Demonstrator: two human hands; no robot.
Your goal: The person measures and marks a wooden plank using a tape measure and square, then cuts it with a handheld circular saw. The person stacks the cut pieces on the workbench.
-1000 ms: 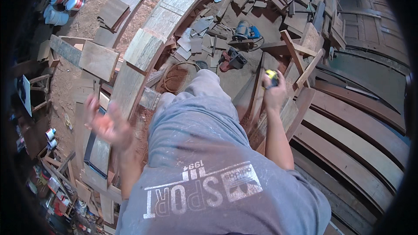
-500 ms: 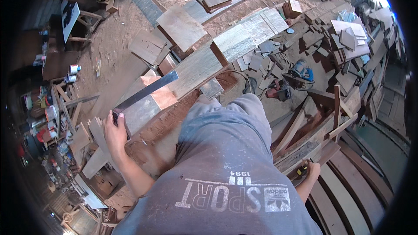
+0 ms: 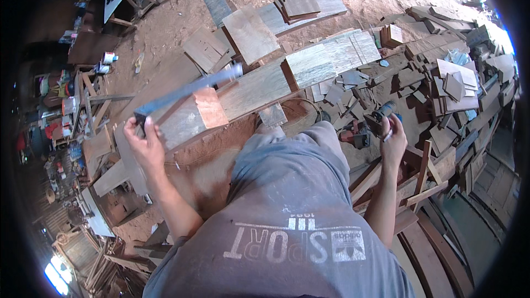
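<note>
My left hand (image 3: 147, 144) is closed around the dark end of a long flat metal try square (image 3: 185, 90), its blade smeared by motion. The blade slants up and away over a grey wooden board (image 3: 179, 128) with a reddish-brown piece (image 3: 210, 108) beside its far part. On the right, my right hand (image 3: 393, 144) is raised with bent fingers, pinching a thin white stick-like thing (image 3: 388, 135) whose kind I cannot make out. Behind those fingers, a blue circular saw (image 3: 381, 112) is partly hidden.
Stacked boards (image 3: 251, 36) lie ahead on the sandy ground. A red power tool (image 3: 355, 136) sits near my right foot among wood offcuts. A wooden frame (image 3: 424, 174) and long planks (image 3: 436, 248) stand at the right; a cluttered shelf area (image 3: 61, 110) lies left.
My right hand has risen from the timber beam at the lower right to near the circular saw. My left hand has lifted the try square slightly; the whole view has shifted.
</note>
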